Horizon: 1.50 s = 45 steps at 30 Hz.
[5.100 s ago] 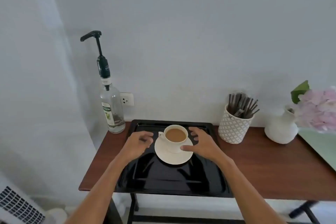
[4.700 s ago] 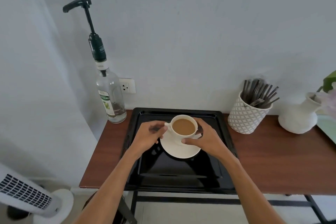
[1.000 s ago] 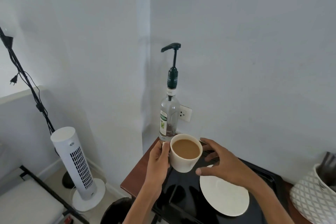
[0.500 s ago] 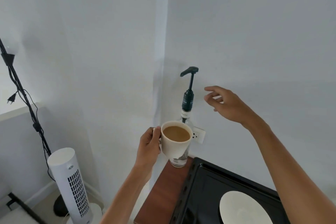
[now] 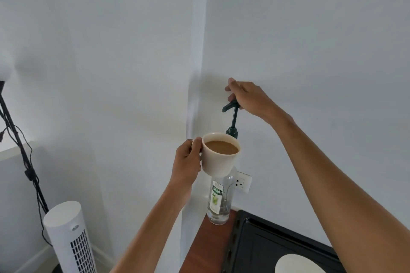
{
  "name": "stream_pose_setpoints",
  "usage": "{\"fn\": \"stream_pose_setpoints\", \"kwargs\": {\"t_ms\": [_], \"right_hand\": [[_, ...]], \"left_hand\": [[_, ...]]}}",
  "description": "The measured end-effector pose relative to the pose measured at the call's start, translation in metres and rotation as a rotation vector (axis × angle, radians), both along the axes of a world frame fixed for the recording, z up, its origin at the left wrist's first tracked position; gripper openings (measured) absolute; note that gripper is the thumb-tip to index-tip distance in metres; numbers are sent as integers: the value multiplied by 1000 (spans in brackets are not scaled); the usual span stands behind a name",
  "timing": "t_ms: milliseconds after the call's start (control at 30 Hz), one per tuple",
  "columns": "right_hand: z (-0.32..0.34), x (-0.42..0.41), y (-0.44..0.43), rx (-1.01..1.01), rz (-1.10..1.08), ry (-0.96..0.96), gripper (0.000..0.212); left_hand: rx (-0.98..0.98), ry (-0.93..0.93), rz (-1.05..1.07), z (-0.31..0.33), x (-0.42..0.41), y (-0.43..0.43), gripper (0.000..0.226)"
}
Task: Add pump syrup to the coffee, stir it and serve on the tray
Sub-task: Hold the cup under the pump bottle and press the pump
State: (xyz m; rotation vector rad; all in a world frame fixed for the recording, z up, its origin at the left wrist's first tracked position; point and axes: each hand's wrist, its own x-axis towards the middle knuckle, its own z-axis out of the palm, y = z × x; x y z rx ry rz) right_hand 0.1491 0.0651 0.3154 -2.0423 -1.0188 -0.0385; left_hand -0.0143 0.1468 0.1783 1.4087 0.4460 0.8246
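My left hand (image 5: 187, 163) grips the handle of a white cup (image 5: 219, 159) of milky coffee and holds it in the air, in front of the neck of the clear syrup bottle (image 5: 218, 203). The cup's rim sits below the spout of the dark green pump (image 5: 231, 115). My right hand (image 5: 248, 97) rests on top of the pump head, fingers curled over it. The pump stem still stands extended. The bottle stands on the left end of the wooden table (image 5: 204, 250). The black tray (image 5: 266, 248) lies to its right, with the white saucer (image 5: 297, 265) on it.
A white tower fan (image 5: 71, 239) stands on the floor at the lower left, beside a black stand with cables (image 5: 22, 150). A wall socket (image 5: 243, 182) sits behind the bottle. The white wall corner runs just left of the pump.
My right hand has come down from beside the pump onto its head. My left hand has brought the cup closer, under the spout. Earlier, the cup was lifted off the saucer on the tray.
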Motion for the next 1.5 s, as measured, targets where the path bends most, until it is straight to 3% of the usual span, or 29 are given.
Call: {"fn": "stream_pose_setpoints", "kwargs": {"t_ms": [200,367,533,1500], "right_hand": [[2,-1,21,-178,62,118,58],[-2,4,22,-183,56,142,36],[-7,10,25,-159,51,133,44],[-16,18,27,-104,85,41,52]], "left_hand": [[-20,3,36,10,6,-4,38],[-44,-17,48,17,9,0,43],[-54,-39,48,26,14,6,34],[-62,-79,45,47,18,14,39]]}}
